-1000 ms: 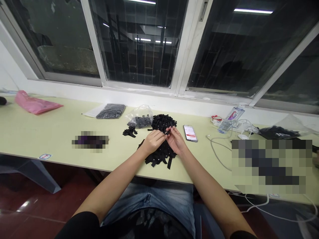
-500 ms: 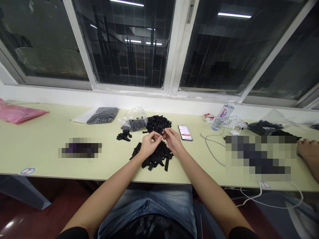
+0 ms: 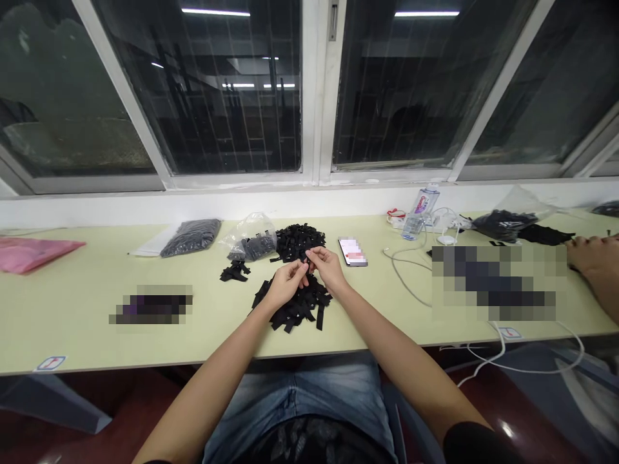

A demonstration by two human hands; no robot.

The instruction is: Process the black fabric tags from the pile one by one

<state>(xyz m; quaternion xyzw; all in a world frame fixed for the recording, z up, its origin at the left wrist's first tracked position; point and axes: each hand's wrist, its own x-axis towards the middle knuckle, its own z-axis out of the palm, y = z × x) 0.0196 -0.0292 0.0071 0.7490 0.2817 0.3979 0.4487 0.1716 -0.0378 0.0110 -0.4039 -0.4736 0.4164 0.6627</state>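
My left hand (image 3: pixel 289 283) and my right hand (image 3: pixel 327 267) meet fingertip to fingertip above the table. Both are closed in a pinch, and what lies between the fingers is too small to make out. Under them spreads a near pile of short black fabric strips (image 3: pixel 293 317), some with tiny shiny spots. Just beyond my hands sits a far pile of similar black pieces (image 3: pixel 300 238). A small cluster of black strips (image 3: pixel 235 271) lies to the left, beside a clear plastic bag (image 3: pixel 251 243) holding dark pieces.
A phone (image 3: pixel 353 251) lies right of the piles. Farther right are a clear bottle (image 3: pixel 420 212), a white cable (image 3: pixel 403 277) and a bag of black material (image 3: pixel 507 222). Another person's hand (image 3: pixel 592 254) rests at the right edge. A filled grey bag (image 3: pixel 191 237) and pink plastic (image 3: pixel 39 253) lie left.
The view has shifted, so the window and table items appear moved. My hands stay together over the piles, with the fingers slightly rearranged. The other person's hand has moved a little.
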